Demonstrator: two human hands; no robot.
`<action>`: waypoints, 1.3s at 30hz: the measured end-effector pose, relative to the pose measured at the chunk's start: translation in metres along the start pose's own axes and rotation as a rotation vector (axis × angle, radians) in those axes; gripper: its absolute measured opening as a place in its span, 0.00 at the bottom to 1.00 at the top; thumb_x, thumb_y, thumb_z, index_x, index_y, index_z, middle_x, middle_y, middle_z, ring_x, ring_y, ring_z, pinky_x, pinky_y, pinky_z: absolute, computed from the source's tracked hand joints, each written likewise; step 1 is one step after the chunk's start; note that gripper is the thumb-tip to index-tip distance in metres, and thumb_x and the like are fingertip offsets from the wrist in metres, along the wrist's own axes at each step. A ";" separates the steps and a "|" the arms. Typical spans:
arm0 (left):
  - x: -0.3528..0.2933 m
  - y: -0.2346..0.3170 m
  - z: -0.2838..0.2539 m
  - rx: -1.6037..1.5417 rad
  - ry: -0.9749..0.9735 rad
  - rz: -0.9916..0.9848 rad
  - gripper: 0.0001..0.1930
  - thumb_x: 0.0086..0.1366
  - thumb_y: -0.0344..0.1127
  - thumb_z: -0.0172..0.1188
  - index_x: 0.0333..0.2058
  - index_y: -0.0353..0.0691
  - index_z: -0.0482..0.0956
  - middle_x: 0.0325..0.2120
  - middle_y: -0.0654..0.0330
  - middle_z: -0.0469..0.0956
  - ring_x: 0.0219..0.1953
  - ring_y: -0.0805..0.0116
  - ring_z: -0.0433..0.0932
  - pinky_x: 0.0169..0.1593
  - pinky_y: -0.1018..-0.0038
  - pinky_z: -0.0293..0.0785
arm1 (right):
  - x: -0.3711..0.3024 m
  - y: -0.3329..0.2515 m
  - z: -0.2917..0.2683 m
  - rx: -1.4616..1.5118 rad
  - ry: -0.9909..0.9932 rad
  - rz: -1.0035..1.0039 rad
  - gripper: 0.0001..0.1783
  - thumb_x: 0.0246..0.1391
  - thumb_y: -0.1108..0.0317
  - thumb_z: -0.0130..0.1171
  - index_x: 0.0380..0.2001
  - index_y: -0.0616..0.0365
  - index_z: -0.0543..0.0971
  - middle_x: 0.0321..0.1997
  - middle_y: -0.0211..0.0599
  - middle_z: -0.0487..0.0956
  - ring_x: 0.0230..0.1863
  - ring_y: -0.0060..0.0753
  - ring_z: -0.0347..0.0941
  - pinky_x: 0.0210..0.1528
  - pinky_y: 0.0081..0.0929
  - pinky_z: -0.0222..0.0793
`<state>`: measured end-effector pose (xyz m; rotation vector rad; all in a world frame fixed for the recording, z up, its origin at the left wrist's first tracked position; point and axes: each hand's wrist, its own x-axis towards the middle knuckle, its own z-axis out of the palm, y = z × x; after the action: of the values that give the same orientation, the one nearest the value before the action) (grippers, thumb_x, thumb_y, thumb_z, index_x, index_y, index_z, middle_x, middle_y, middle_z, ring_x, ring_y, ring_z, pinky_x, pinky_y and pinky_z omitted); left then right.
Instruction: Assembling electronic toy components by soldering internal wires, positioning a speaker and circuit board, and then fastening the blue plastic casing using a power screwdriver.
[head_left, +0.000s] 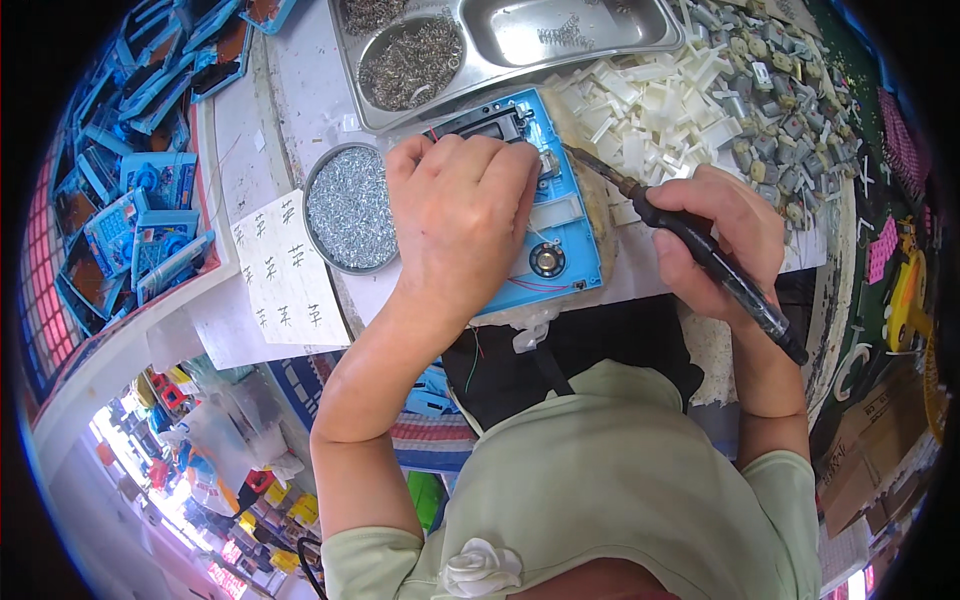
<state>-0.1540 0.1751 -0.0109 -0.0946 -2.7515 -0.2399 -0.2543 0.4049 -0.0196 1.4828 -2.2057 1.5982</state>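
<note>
A blue plastic toy housing [570,245] lies open on the table in front of me, with a round speaker [547,260], thin wires and small white and metal parts inside it. My left hand [460,225] rests over its left side, fingers curled down; the fingertips and whatever they pinch are hidden. In my right hand [730,230] is a soldering iron [700,250] with a black handle, gripped like a pen. Its brownish metal shaft points up and left, the tip close to the housing's right edge. Whether the tip touches anything cannot be made out.
Left of the housing stands a round dish [309,225] of small silvery screws on a handwritten paper [285,290]. A steel tray [480,78] with springs lies beyond. White plastic parts [650,110] and small motors [790,110] are heaped right. Blue housings [140,235] fill the far left.
</note>
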 end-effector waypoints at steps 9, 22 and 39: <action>0.000 0.000 0.005 0.025 0.041 0.064 0.08 0.53 0.30 0.69 0.33 0.48 0.82 0.28 0.68 0.77 0.32 0.67 0.76 0.47 0.62 0.63 | 0.005 0.001 0.004 -0.002 -0.027 -0.051 0.15 0.49 0.72 0.65 0.41 0.62 0.80 0.23 0.36 0.77 0.20 0.32 0.70 0.24 0.28 0.64; 0.000 -0.001 0.011 0.000 0.085 0.070 0.06 0.50 0.31 0.66 0.27 0.46 0.78 0.26 0.66 0.72 0.31 0.65 0.73 0.46 0.60 0.61 | 0.007 -0.001 0.008 -0.002 -0.037 -0.053 0.15 0.48 0.72 0.65 0.41 0.62 0.80 0.23 0.36 0.77 0.20 0.33 0.70 0.24 0.29 0.64; 0.002 0.002 0.004 0.025 0.031 0.034 0.08 0.53 0.29 0.71 0.31 0.47 0.82 0.27 0.68 0.77 0.31 0.66 0.76 0.46 0.64 0.63 | 0.003 -0.003 0.005 -0.001 -0.026 -0.053 0.15 0.47 0.73 0.65 0.41 0.63 0.80 0.22 0.35 0.75 0.20 0.31 0.67 0.23 0.27 0.61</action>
<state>-0.1573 0.1776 -0.0131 -0.1295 -2.7193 -0.1965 -0.2516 0.3986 -0.0182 1.5566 -2.1602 1.5716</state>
